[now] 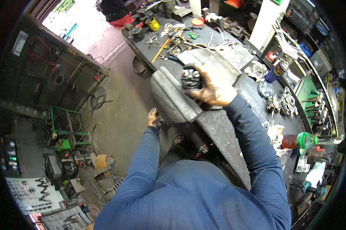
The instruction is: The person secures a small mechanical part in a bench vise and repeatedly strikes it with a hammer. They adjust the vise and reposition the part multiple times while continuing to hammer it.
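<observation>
A large grey bench vise (173, 96) is mounted at the edge of the dark workbench (226, 134). My right hand (215, 86) wraps thumb and fingers around a black part with two metal terminal bolts (191, 78), which looks like a starter solenoid. It sits at the gap between the vise jaws; whether the jaws touch it is hidden. My left hand (153, 116) is low on the vise's near left side, its fingers closed around the dark, knobbed end of the vise handle (157, 123).
Loose tools (177, 40), a yellow can (152, 24) and small hardware cover the bench's far end. On the right are a blue spray can (276, 71), metal castings (288, 101) and a green-topped bottle (304, 140). A green metal frame (67, 124) stands left. Another person (115, 13) is far off.
</observation>
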### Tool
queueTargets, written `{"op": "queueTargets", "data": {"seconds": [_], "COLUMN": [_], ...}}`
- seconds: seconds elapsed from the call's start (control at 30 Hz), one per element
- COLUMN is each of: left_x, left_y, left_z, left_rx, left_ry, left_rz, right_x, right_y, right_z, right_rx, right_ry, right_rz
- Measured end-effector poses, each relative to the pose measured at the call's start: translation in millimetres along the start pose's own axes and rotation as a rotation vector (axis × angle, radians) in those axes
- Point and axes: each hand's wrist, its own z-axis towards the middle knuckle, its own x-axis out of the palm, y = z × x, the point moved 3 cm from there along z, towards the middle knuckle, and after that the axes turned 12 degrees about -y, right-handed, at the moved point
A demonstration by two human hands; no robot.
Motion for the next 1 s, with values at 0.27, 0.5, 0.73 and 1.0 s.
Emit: {"op": "queueTargets", "data": {"seconds": [0.27,0.5,0.73,1.0], "left_x": [-31.3,-26.9,87.0,-34.4], "left_y": [-80.2,-79.6,38.2,-251.7], "left_z": [55.4,109.1,5.4,-167.6], "left_rx": [0.003,0.185,0.231,-1.409], "left_ry": [0.665,0.607,0.064,1.663], "left_rz": [0.211,-0.149,-0.436,-1.329], "right_x": [-10.3,-10.3,-2.6,1.1], "right_y": [7.4,17.6,19.0,6.6], "right_z": [2.4,-7.5,10.8,-1.9], "right_rx": [0.085,0.418,0.28,0.206], "right_ry": [0.07,0.064,0.102,-0.022], "right_rz": [0.008,0.326,0.119,0.137]}}
